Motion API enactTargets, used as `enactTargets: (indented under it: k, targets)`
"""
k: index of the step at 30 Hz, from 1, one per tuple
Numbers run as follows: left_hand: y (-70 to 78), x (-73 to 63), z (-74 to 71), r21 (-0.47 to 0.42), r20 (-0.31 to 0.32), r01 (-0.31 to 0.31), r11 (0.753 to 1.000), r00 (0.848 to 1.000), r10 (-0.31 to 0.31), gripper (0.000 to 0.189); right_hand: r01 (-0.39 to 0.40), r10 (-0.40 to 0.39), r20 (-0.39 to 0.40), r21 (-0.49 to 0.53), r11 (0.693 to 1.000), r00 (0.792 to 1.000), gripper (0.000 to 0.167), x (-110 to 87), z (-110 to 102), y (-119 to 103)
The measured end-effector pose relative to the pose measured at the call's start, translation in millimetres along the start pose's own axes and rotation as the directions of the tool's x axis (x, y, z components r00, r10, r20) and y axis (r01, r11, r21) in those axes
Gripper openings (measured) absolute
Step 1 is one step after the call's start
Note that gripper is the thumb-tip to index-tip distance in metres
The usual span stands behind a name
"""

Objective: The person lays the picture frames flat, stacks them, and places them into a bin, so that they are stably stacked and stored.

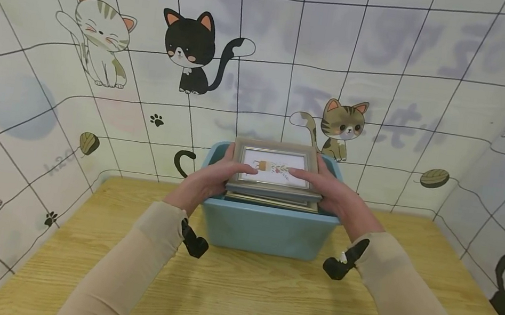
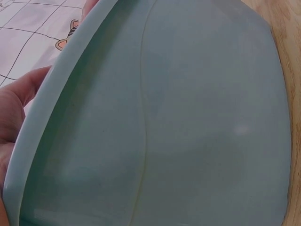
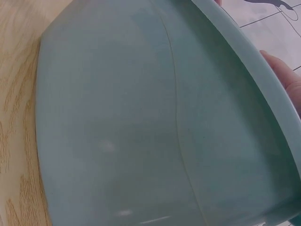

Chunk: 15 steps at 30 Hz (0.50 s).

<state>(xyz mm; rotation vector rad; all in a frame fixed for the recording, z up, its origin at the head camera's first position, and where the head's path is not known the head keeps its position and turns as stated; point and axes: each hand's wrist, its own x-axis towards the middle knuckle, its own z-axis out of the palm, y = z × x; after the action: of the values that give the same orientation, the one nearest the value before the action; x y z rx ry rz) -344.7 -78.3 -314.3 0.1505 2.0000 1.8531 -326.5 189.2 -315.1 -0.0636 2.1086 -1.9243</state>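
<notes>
A light blue plastic bin (image 1: 266, 230) stands on the table and holds a stack of picture frames. The top picture frame (image 1: 275, 158) has a silver-beige border and a print of a plant with leaves. My left hand (image 1: 215, 176) grips its left side, thumb over the front. On the right side, my right hand (image 1: 332, 191) holds it the same way. Under it more frames (image 1: 270, 201) show only their edges, and the fingers beneath are hidden. Both wrist views are mostly filled by the bin's outer wall (image 2: 202, 113), with parts of the hands (image 3: 289, 80) beyond the rim.
The wood-grain table (image 1: 238, 295) extends in front of the bin and to both sides. Behind it rises a white grid-patterned wall covering (image 1: 275, 31) with cartoon cats. Side panels of the same covering flank the table. Each beige sleeve carries a black wrist device (image 1: 194, 241).
</notes>
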Motion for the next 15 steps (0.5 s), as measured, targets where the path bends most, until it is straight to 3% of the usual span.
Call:
enactTargets:
  k: [15]
  targets:
    - [-0.5, -0.3, -0.8, 0.001, 0.001, -0.001, 1.0, 1.0, 0.001, 0.118, 0.016, -0.015, -0.016, 0.005, 1.0, 1.0, 0.106, -1.3, 2.4, -0.3]
